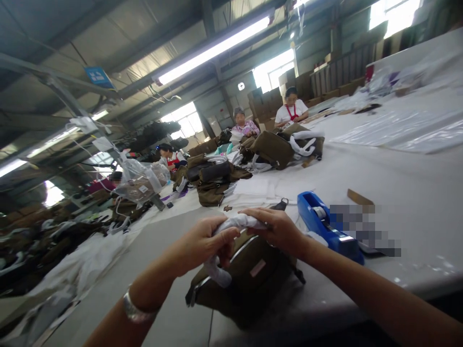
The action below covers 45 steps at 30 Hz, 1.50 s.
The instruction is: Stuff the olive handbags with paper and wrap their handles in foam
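A dark olive handbag with a small pale label stands tilted on the table in front of me. Its arched handle is wrapped in white tissue paper. My left hand has its fingers closed round the left part of that handle, a bracelet on the wrist. Over the right part, my right hand grips the wrapped handle with fingers bent; the fingertips are partly hidden. Just right of the bag is a blue tape dispenser.
White sheeting covers the table. Olive bags with wrapped handles lie piled farther back, and another bag sits right of them. Co-workers sit along the far side. A tan strip lies behind the dispenser.
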Available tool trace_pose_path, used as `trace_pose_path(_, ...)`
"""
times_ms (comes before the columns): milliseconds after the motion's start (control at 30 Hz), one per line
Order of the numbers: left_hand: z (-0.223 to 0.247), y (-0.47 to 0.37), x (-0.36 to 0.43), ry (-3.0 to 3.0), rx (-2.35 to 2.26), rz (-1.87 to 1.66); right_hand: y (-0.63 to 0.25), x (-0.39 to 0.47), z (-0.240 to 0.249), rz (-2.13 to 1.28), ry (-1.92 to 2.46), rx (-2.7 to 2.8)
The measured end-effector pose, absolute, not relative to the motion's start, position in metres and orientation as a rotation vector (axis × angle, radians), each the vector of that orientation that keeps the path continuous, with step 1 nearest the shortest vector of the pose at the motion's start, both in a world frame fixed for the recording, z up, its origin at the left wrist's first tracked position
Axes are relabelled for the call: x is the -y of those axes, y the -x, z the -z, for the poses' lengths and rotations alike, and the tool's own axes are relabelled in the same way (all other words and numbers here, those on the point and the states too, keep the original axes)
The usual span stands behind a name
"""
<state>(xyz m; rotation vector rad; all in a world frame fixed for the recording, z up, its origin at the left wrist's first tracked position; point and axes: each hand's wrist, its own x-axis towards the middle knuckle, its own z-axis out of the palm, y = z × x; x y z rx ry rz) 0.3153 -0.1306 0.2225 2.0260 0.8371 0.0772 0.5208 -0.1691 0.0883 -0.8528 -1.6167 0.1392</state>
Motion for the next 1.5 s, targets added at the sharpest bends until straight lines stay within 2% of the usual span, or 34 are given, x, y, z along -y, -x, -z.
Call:
trace_pose_path(100, -0.209, -0.315, 0.127, -1.716, -0.734, -0.149, -0.522, 0.167, -0.086, -0.123, 0.83, 1.623)
trace_pose_path(333, -0.207, -0.319, 0.13, -1.488, -0.722, -0.453, -0.529, 0.154, -0.062, -0.008, 1.109, 1.774)
trace_pose_path(433, -0.209, -0.315, 0.127, -1.433, -0.722, -0.513, -0.528, 0.163, -0.068, -0.133, 1.105, 1.749)
trace_pose_path(567, -0.208, -0.308, 0.119, -1.432, -0.769, -0.503, -0.525, 0.179, -0.088, -0.291, 0.91, 1.538)
trace_pose_path(700, -0.206, -0.307, 0.111, -1.434, -0.793, -0.511, -0.516, 0.174, -0.099, -0.19, 0.922, 1.426)
trace_pose_path(933, -0.199, -0.295, 0.114, -1.313, -0.791, -0.442, -0.514, 0.17, -0.078, 0.001, 1.121, 1.553)
trace_pose_path(1067, -0.19, -0.291, 0.116, -1.279, -0.736, -0.467, -0.521, 0.186, -0.07, -0.07, 1.225, 1.57)
trace_pose_path(1300, -0.185, -0.288, 0.129, -1.589, -0.76, -0.524, -0.518, 0.186, -0.078, 0.117, 1.162, 1.391)
trace_pose_path(1500, -0.19, -0.293, 0.171, -2.403, -1.04, -1.084, -0.501, 0.185, -0.08, 0.162, 1.07, 1.374)
